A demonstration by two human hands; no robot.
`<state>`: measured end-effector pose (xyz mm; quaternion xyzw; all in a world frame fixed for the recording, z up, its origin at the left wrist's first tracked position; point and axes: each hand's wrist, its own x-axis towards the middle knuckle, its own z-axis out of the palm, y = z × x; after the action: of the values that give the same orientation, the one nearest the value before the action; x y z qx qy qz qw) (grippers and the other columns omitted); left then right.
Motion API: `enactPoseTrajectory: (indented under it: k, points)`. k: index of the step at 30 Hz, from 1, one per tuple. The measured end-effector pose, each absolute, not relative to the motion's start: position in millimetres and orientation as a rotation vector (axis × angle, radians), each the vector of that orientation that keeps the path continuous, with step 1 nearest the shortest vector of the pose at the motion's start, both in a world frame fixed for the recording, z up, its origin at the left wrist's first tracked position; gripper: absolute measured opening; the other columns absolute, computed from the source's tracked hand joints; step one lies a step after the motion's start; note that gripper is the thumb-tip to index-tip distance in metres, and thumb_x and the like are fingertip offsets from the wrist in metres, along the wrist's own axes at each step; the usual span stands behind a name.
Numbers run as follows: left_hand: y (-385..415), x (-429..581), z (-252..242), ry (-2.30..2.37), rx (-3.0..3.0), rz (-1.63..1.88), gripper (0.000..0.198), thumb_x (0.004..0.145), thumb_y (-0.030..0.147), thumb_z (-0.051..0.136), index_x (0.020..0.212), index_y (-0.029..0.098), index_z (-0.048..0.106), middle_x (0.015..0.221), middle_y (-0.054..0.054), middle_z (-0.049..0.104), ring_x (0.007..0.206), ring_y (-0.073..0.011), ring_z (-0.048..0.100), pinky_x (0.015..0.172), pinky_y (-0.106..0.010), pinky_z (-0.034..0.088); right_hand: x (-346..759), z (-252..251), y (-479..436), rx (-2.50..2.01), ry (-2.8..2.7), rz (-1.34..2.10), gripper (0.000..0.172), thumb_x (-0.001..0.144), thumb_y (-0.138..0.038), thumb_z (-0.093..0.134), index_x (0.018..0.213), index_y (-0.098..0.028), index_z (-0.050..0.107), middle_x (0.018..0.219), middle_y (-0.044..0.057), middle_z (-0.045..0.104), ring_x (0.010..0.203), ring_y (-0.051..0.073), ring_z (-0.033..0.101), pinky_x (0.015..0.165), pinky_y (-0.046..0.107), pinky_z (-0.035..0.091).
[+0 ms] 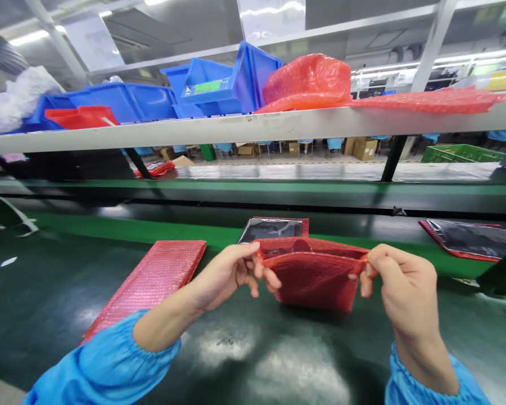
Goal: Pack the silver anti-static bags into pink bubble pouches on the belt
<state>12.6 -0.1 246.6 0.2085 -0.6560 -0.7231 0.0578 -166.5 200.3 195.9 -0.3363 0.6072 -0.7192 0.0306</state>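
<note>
A red bubble-wrap bag [316,281] hangs above the green work surface, its mouth facing up and spread a little. My left hand [240,270] pinches the bag's left top corner between thumb and fingers. At the right top corner, my right hand [405,281] grips the edge the same way. Something dark shows just inside the mouth, too shaded to make out. Left of my hands lies a stack of flat red bubble-wrap bags [152,284]. Behind the held bag, a flat dark packet with a red edge [274,228] is partly covered by it.
Another dark, red-edged packet [474,237] lies at the right beyond the green strip. A white shelf [219,130] crosses above the bench, carrying blue bins [236,84], a red bin [82,116] and red bubble wrap [310,81]. A dark post [504,270] stands at far right.
</note>
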Motion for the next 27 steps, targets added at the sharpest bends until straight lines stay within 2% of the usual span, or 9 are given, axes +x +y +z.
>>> enactPoseTrajectory:
  k: [2,4,6,8,12,16,20,23,27]
  points:
    - [9.4,13.6,233.8,-1.967,0.603,-2.371,0.060,0.087,0.069,0.054,0.082,0.012,0.074,0.110,-0.023,0.075,0.098,-0.0313,0.072,0.069,-0.030,0.052,-155.4,195.0,195.0,-1.192,1.940,-2.245,0.035,0.089,-0.022,0.053,0.054,-0.024,0.056,0.050,0.001,0.056,0.048,0.016,0.053,0.051,0.029,0.044]
    - [20.4,16.7,220.0,-1.919,0.567,-2.590,0.075,0.087,0.079,0.048,0.107,0.012,0.075,0.125,-0.022,0.071,0.111,-0.0333,0.069,0.081,-0.034,0.054,-139.1,193.7,187.5,-1.476,1.944,-2.294,0.033,0.090,-0.017,0.053,0.057,-0.023,0.057,0.055,0.002,0.057,0.051,0.015,0.052,0.052,0.030,0.042]
    - [30.1,21.6,208.2,-1.777,0.552,-2.747,0.081,0.086,0.084,0.046,0.114,0.013,0.073,0.122,-0.020,0.072,0.111,-0.0314,0.069,0.087,-0.035,0.053,-118.3,190.7,178.2,-1.805,1.879,-2.355,0.026,0.086,-0.011,0.053,0.063,-0.022,0.056,0.057,0.000,0.056,0.054,0.015,0.051,0.054,0.031,0.040]
    - [36.0,27.3,199.1,-1.606,0.608,-2.778,0.075,0.087,0.081,0.051,0.108,0.013,0.073,0.111,-0.017,0.075,0.104,-0.0282,0.071,0.089,-0.035,0.054,-95.2,183.2,166.7,-2.106,1.777,-2.363,0.020,0.079,-0.008,0.052,0.064,-0.022,0.050,0.053,-0.002,0.050,0.052,0.013,0.044,0.052,0.031,0.035]
    - [33.1,39.4,188.1,-1.358,0.845,-2.547,0.038,0.083,0.045,0.080,0.100,0.012,0.071,0.095,-0.011,0.077,0.087,-0.0251,0.073,0.084,-0.033,0.058,-55.5,151.5,141.1,-2.512,1.637,-2.220,0.020,0.067,-0.009,0.051,0.057,-0.021,0.038,0.050,-0.003,0.034,0.051,0.012,0.029,0.049,0.032,0.021]
    - [10.8,54.3,186.1,-1.125,1.013,-2.165,0.018,0.083,0.014,0.074,0.100,0.011,0.070,0.092,-0.011,0.077,0.078,-0.0231,0.074,0.076,-0.031,0.061,-41.1,111.0,120.5,-2.660,1.603,-1.895,0.017,0.067,-0.013,0.052,0.057,-0.021,0.041,0.051,-0.003,0.036,0.052,0.013,0.033,0.050,0.031,0.025]
    - [-36.2,79.5,186.2,-0.868,1.012,-1.778,0.029,0.082,0.000,0.053,0.104,0.011,0.068,0.090,-0.008,0.076,0.074,-0.0206,0.073,0.074,-0.030,0.062,-54.6,64.6,101.1,-2.624,1.689,-1.561,0.012,0.073,-0.019,0.056,0.063,-0.021,0.050,0.052,-0.002,0.046,0.053,0.015,0.042,0.052,0.030,0.031]
    - [-75.7,109.2,178.8,-0.686,1.058,-1.612,0.041,0.074,-0.007,0.042,0.102,0.011,0.067,0.077,-0.004,0.072,0.065,-0.0179,0.070,0.069,-0.027,0.062,-76.8,31.1,85.1,-2.522,1.879,-1.210,0.015,0.078,-0.019,0.060,0.065,-0.021,0.053,0.055,0.000,0.055,0.057,0.016,0.050,0.056,0.030,0.036]
    - [-104.7,158.3,156.9,-0.565,1.340,-1.484,0.041,0.070,-0.012,0.039,0.089,0.017,0.062,0.061,0.002,0.063,0.050,-0.0134,0.062,0.055,-0.019,0.056,-109.0,5.6,69.3,-2.288,2.045,-1.110,0.018,0.083,-0.015,0.059,0.066,-0.021,0.056,0.063,0.003,0.062,0.068,0.018,0.057,0.063,0.029,0.042]
